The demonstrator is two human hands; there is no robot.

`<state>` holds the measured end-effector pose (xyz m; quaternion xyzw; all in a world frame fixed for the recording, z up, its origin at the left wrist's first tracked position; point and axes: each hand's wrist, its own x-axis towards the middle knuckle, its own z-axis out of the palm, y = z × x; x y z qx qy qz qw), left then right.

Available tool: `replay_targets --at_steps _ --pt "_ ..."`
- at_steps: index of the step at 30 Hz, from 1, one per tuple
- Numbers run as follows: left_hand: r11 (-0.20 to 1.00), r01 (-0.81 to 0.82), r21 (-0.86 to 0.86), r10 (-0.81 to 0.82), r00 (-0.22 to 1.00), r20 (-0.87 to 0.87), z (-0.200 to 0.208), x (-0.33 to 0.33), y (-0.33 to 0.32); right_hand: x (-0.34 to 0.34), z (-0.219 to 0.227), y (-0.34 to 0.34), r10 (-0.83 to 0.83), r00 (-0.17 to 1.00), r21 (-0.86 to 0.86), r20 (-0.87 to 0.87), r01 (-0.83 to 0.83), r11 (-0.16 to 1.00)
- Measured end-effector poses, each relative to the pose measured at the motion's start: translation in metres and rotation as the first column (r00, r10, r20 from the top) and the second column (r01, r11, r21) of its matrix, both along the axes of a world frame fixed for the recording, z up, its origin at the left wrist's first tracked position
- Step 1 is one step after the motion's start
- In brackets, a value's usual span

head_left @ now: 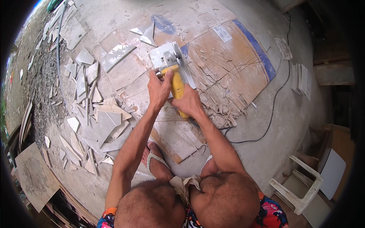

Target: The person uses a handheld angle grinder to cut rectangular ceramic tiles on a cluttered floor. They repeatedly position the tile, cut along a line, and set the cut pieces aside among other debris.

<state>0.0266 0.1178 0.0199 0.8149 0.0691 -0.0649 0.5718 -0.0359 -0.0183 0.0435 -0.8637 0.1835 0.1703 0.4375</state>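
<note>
A yellow angle grinder (177, 84) with a grey metal head lies in both my hands over a pale tile piece (159, 50). My left hand (159, 88) is closed at the front of the tool, near its head, with the thumb on the yellow body. Around the rear of the body wraps my right hand (190, 102). The disc is mostly hidden by the grinder's head and guard. Under the tile spreads a dusty flattened cardboard sheet (243, 57) with a blue band.
Broken tile pieces (108, 123) are heaped on my left. Thin tile slivers (224, 104) litter the cardboard. A black cord (272, 121) curves across the floor on the right. Stacked tile strips (300, 79) stand at the right, and a white plastic stool (300, 182) lies nearer me.
</note>
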Motion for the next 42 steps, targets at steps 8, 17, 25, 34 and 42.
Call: replay_targets --at_steps 8,17,25,34,42 --pt "1.0 0.02 -0.011 -0.02 1.0 -0.007 0.004 0.013 0.003 0.011 -0.002 0.0 0.015 1.0 -0.011 0.026 -0.015 1.0" --pt "0.998 -0.033 -0.058 0.038 0.996 0.077 -0.006 -0.012 -0.001 -0.011 0.001 -0.001 0.02 1.0 -0.022 0.015 -0.02 1.0" --pt "0.999 0.034 -0.033 -0.034 0.999 -0.018 0.004 0.0 0.003 0.0 0.003 -0.001 0.008 1.0 0.007 0.01 -0.008 1.0" --pt "0.999 -0.024 -0.043 0.028 0.997 0.074 -0.004 -0.017 -0.002 -0.018 0.0 -0.002 0.001 1.0 0.005 0.005 -0.001 1.0" --pt "0.999 0.04 -0.03 -0.041 0.999 -0.01 0.003 -0.006 0.003 -0.008 0.001 0.0 -0.008 1.0 -0.005 0.016 0.008 1.0"
